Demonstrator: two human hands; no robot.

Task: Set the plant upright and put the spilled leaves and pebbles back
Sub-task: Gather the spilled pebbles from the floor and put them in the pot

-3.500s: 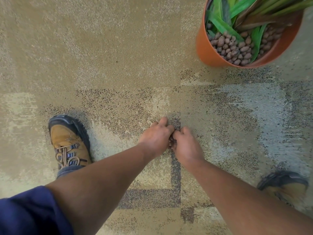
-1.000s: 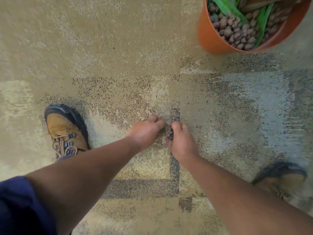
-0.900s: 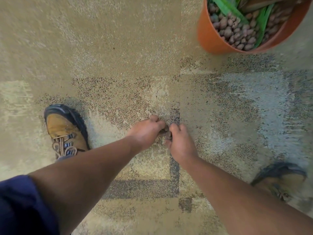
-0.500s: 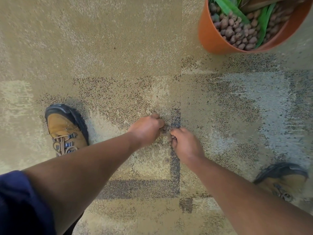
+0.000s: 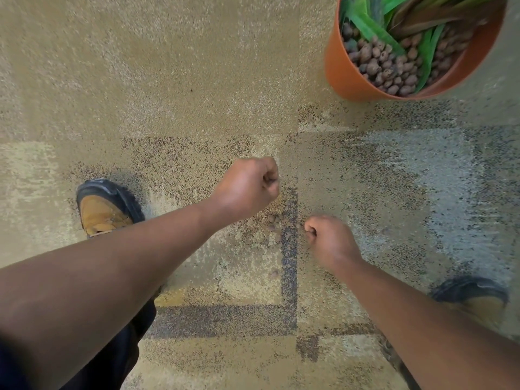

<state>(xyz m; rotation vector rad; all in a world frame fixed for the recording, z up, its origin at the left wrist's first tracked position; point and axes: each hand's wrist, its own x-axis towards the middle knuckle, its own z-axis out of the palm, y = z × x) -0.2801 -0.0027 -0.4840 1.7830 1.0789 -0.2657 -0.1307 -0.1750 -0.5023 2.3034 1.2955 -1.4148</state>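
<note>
The orange pot [image 5: 342, 77] stands upright on the carpet at the top right, holding brown pebbles [image 5: 385, 66] and green leaves [image 5: 368, 23]. My left hand [image 5: 247, 187] is a closed fist lifted a little off the carpet, left of and below the pot. My right hand [image 5: 329, 237] is a closed fist low by the carpet. Each fist is curled around gathered pebbles, which the fingers hide. A few loose pebbles [image 5: 272, 220] lie on the carpet between the two hands, and one more pebble [image 5: 274, 273] lies nearer to me.
The floor is patterned tan and grey carpet [image 5: 168, 80]. My left shoe [image 5: 104, 209] is planted left of the hands, and my right shoe [image 5: 475, 299] is at the lower right. A dark blue sleeve [image 5: 11, 370] shows at the bottom left corner.
The two hands, pressed together over a small pebble pile, have parted. My left fist rose up and away, my right fist drew slightly back, uncovering a few pebbles on the carpet.
</note>
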